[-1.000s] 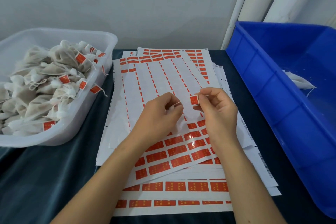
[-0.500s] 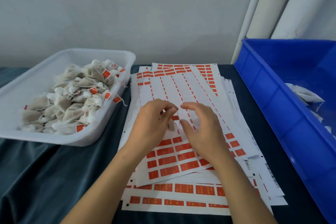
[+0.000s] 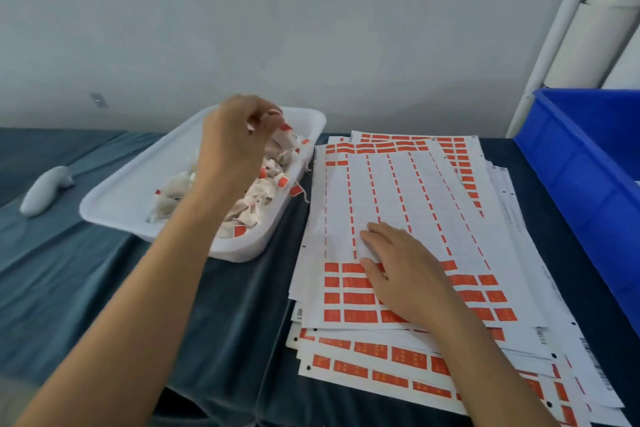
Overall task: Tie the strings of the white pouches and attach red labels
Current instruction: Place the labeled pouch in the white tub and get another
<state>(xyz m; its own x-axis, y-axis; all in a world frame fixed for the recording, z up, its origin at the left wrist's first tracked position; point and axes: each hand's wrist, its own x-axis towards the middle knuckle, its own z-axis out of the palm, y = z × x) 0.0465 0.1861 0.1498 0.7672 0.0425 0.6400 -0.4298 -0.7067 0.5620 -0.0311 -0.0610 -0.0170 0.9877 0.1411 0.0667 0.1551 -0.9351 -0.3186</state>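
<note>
My left hand hovers over the white tray, fingers pinched on a white pouch with a red label just above the heap. Several white pouches with red labels lie piled in that tray. My right hand rests flat, fingers spread, on the top sheet of red labels. The top sheet's upper part is stripped bare; rows of red stickers remain near its lower edge.
A stack of label sheets lies fanned out on the dark blue cloth. A blue plastic bin stands at the right. A small white object lies at the far left. A grey wall closes the back.
Both hands were together over the sheets with a red label. Now my left hand has swung left over the tray with a labelled pouch, and my right hand has settled on the sheet.
</note>
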